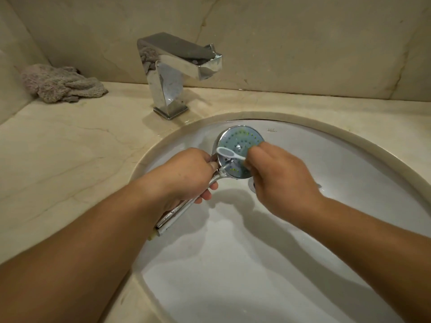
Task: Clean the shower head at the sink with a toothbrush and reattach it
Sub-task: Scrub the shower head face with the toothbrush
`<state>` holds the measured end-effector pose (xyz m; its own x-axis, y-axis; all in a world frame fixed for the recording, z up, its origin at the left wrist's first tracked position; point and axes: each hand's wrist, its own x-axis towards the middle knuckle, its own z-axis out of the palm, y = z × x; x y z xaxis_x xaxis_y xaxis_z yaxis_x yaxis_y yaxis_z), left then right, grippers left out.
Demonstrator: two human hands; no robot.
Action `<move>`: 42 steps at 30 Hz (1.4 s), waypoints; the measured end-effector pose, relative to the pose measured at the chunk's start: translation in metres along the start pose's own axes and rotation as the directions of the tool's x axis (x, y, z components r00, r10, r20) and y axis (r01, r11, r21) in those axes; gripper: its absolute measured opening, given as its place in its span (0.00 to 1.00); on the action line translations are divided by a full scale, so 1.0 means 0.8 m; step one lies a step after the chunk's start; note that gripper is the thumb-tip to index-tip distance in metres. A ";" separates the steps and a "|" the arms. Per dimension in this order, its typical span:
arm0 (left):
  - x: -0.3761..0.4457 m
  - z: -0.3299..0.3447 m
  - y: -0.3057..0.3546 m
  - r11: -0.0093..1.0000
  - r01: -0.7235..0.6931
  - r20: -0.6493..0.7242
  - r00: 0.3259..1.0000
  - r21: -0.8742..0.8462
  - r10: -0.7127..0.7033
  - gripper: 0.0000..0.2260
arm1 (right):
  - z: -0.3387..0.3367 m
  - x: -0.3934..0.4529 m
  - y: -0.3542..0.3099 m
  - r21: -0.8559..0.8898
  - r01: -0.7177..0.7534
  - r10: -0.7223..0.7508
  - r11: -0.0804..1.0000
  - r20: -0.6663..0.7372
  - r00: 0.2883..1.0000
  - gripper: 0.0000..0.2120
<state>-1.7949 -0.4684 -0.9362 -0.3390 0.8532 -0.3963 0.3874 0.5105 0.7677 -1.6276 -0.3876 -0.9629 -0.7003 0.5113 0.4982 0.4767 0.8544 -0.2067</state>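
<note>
A chrome shower head (240, 141) with a round blue-grey face and green nozzle dots is held over the white sink (256, 264), face tilted toward me. My left hand (186, 176) grips its chrome handle, whose end sticks out below my wrist. My right hand (279, 183) holds a white toothbrush (229, 154); its head lies across the left part of the shower face. The rest of the toothbrush handle is hidden inside my fingers.
A square chrome faucet (172, 73) stands behind the basin on the beige marble counter (70, 148). A crumpled grey cloth (60, 83) lies at the back left corner. The drain (252, 184) shows partly under my right hand.
</note>
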 end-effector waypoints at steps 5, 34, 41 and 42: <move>-0.001 0.000 0.001 1.000 -0.005 0.007 1.000 -0.021 0.005 0.13 | -0.009 0.012 0.020 0.040 -0.215 0.218 0.976 -0.063 0.974 0.04; -0.003 -0.007 0.002 0.978 0.065 -0.024 0.997 -0.198 -0.071 0.12 | -0.008 -0.014 0.031 0.035 -0.086 0.090 0.996 -0.111 0.990 0.09; -0.008 -0.009 0.002 0.979 0.035 -0.035 0.998 -0.201 -0.043 0.12 | -0.007 -0.017 0.027 0.050 -0.117 0.122 0.992 -0.123 0.985 0.03; -0.009 -0.010 0.001 0.978 0.035 -0.038 0.998 -0.204 -0.043 0.12 | -0.008 -0.017 0.029 0.043 -0.106 0.111 0.993 -0.120 0.987 0.03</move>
<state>-1.7988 -0.4745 -0.9287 -0.3876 0.8257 -0.4100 0.1922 0.5073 0.8400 -1.6037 -0.3757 -0.9694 -0.5744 0.5881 0.5694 0.5251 0.7983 -0.2949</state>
